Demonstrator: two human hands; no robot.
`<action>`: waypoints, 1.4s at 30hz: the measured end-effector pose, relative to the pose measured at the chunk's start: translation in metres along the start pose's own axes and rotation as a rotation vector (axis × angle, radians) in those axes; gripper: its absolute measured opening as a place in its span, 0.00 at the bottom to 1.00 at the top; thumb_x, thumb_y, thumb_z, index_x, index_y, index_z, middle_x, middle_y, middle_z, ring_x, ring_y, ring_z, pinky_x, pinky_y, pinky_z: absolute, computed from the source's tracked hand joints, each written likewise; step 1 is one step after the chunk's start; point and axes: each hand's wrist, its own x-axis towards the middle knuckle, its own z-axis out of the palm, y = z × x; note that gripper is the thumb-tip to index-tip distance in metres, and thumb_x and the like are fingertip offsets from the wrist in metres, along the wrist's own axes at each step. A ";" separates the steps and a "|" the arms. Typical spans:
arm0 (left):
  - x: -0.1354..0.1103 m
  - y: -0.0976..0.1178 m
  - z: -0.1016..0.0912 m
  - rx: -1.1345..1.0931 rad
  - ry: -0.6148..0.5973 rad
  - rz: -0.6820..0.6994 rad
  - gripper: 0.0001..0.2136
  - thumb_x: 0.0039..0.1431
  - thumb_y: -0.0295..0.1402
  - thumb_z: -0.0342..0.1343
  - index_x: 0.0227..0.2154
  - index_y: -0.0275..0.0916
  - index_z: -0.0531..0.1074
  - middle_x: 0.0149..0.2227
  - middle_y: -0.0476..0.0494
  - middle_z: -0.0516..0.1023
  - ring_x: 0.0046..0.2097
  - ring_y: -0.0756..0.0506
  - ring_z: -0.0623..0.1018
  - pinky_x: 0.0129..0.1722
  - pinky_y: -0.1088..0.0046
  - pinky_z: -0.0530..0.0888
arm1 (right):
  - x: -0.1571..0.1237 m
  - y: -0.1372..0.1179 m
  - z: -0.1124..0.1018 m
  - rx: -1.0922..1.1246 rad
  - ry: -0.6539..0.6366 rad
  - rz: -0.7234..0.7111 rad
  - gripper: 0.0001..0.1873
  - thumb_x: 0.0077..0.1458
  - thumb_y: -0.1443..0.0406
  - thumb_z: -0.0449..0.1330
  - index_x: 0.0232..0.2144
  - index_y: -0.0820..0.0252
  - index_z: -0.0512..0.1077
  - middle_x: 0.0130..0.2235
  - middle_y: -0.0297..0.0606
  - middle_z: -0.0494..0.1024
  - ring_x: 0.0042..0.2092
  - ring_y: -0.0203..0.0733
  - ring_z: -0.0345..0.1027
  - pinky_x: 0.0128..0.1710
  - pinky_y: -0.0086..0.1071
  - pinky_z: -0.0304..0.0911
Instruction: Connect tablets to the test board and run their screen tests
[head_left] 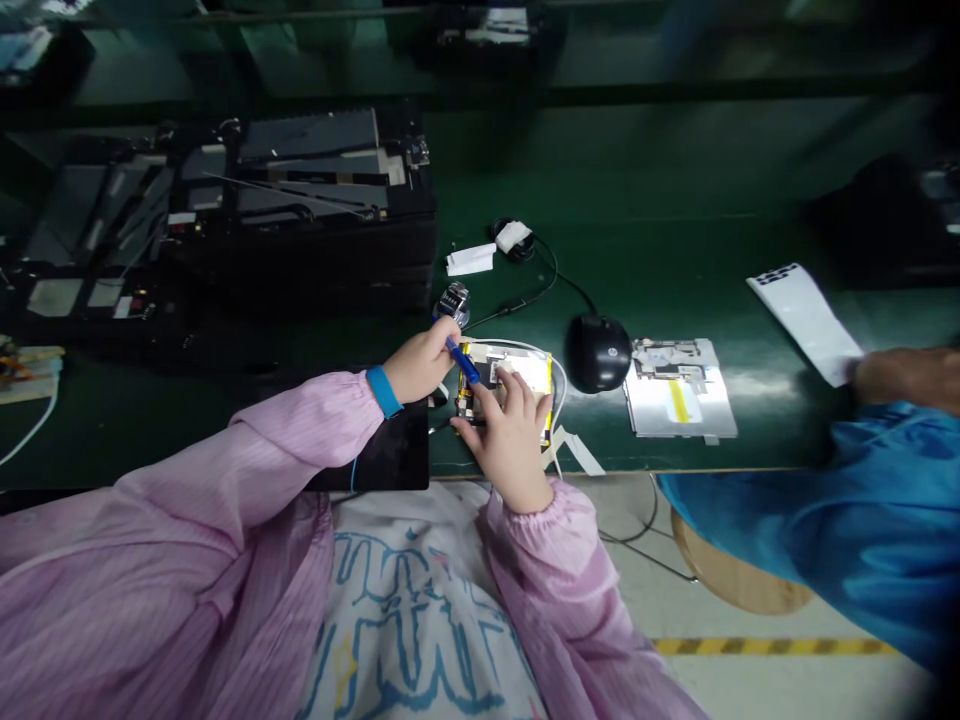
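My left hand, with a blue wristband at its wrist, is closed around a slim blue pen-like tool. That tool slants down over a small opened electronic device with a silvery plate and yellow edges. Fingers apart, my right hand lies over the device's lower part and hides some of it. A white cable curves round the device. Just beyond my left hand sits a metal tally counter. A dark flat panel lies under my left forearm.
Stacked black trays with flat parts stand at the left. A black HP-marked rounded device with a cable and another silvery plate lie to the right. At far right, a co-worker's hand touches a white strip.
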 end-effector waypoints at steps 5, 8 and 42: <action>-0.002 -0.006 0.000 -0.097 -0.057 0.056 0.07 0.53 0.23 0.49 0.29 0.41 0.58 0.27 0.52 0.70 0.30 0.49 0.70 0.34 0.73 0.67 | -0.002 0.001 -0.001 0.006 0.012 -0.017 0.22 0.59 0.51 0.56 0.50 0.57 0.70 0.61 0.56 0.60 0.63 0.62 0.50 0.56 0.66 0.46; -0.002 -0.006 0.001 -0.018 -0.122 0.061 0.06 0.55 0.27 0.51 0.31 0.41 0.59 0.30 0.50 0.74 0.32 0.47 0.74 0.35 0.72 0.67 | -0.002 0.002 -0.001 0.017 0.021 -0.021 0.20 0.59 0.51 0.55 0.47 0.57 0.70 0.61 0.55 0.61 0.63 0.61 0.51 0.57 0.66 0.46; 0.013 -0.001 0.001 0.158 -0.175 -0.128 0.11 0.41 0.19 0.54 0.23 0.40 0.59 0.20 0.54 0.69 0.26 0.49 0.70 0.26 0.74 0.62 | -0.006 0.009 0.005 0.087 0.022 0.011 0.27 0.58 0.48 0.55 0.54 0.56 0.66 0.60 0.50 0.63 0.63 0.59 0.53 0.59 0.61 0.43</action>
